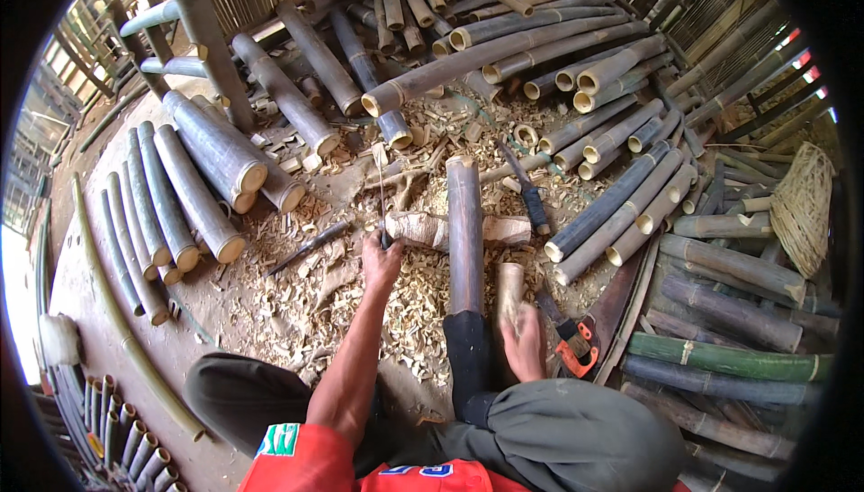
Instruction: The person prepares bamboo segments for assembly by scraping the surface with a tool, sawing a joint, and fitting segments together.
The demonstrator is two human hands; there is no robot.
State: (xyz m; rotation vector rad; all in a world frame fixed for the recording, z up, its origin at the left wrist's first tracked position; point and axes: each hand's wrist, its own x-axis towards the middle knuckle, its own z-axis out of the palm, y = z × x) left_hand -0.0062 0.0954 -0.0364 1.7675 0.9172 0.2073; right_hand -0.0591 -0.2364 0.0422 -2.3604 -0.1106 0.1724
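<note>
A long grey bamboo pole (465,222) lies lengthwise in front of me, resting across a wooden log block (423,229). A foot in a black sock (468,352) presses on its near end. My left hand (382,264) is closed around the lower end of a thin stick or blade (382,195) that stands upright beside the block. My right hand (524,341) grips a short pale bamboo piece (510,283) just right of the pole; the hand is slightly blurred.
Stacks of cut bamboo poles (621,195) surround the spot on all sides, with shavings (297,303) covering the ground. A dark-handled knife (527,190) and another blade (310,244) lie nearby. An orange-handled saw (576,346) sits by my right hand. A woven basket (801,208) stands at right.
</note>
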